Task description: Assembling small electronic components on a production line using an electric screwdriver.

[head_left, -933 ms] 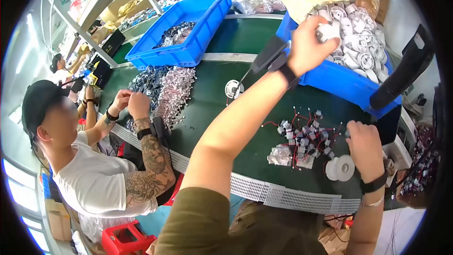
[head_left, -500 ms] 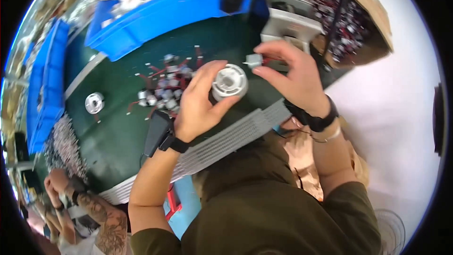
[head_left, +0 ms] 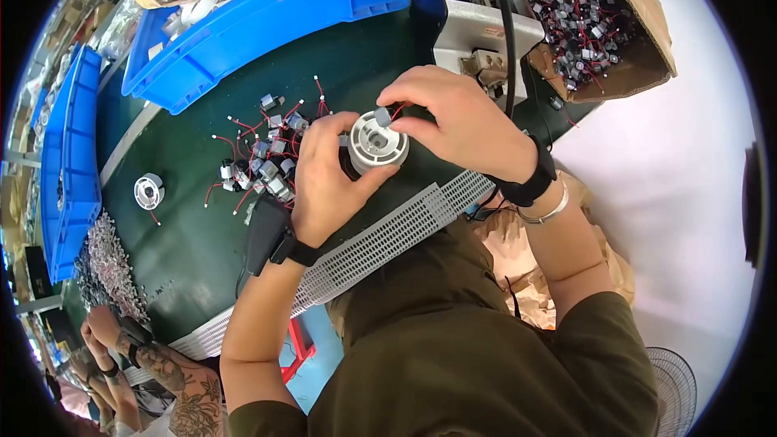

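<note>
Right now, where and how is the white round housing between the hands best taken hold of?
I'd grip the white round housing by its outer wall from the left, spanning near and far sides as the left hand does: the wall is curved, and the slotted face is turned up, with the right hand holding a grey part over its far rim.

A plain white wall [head_left: 688,218] rises on the right, brightly and evenly lit. The dark green surface [head_left: 190,251] is edged along its near side by a pale perforated strip [head_left: 380,239]. Below lies a light blue floor [head_left: 325,360], with part of a red frame [head_left: 301,348] above it. A round wire fan guard [head_left: 676,388] stands near the wall, lower right
</note>
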Available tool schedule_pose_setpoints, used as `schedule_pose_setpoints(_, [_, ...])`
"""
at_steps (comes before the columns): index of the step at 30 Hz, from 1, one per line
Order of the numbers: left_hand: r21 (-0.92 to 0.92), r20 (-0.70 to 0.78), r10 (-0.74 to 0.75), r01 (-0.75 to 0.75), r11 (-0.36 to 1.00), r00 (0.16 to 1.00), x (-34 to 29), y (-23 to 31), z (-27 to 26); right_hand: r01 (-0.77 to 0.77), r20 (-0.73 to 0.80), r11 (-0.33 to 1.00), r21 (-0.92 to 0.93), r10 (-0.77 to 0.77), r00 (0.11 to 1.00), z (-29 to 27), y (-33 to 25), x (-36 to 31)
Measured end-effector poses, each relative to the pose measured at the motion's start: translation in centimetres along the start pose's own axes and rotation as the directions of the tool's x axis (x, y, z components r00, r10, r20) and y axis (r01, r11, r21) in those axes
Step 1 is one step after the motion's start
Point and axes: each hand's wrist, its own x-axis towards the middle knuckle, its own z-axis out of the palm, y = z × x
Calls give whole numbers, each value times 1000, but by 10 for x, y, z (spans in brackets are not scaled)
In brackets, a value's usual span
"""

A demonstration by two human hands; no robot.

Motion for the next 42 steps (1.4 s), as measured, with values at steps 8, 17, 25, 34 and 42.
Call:
schedule_pose_setpoints(8, [-44,44,106,-104,994,993,5,-4,3,54,1,993,-101,-54,999,1,-1,0])
schedule_pose_setpoints(17, [-190,33,74,-66,980,997,3,-2,-3,19,-16,999,-48,-20,1000,3,-9,-9])
schedule_pose_setpoints(25, [-104,-127,163,-177,979,978,13,3,16,-105,50,993,-54,108,993,13,-5,-2])
schedule_pose_setpoints(34, [102,-454,188,-158,982,871,16,10,45,-43,34,989,-140,48,998,21,-13,-2])
schedule_pose_setpoints(42, [-110,-268,281,-319,941,921,-1,-8,25,17,88,989,-146,-4,996,24,-21,4])
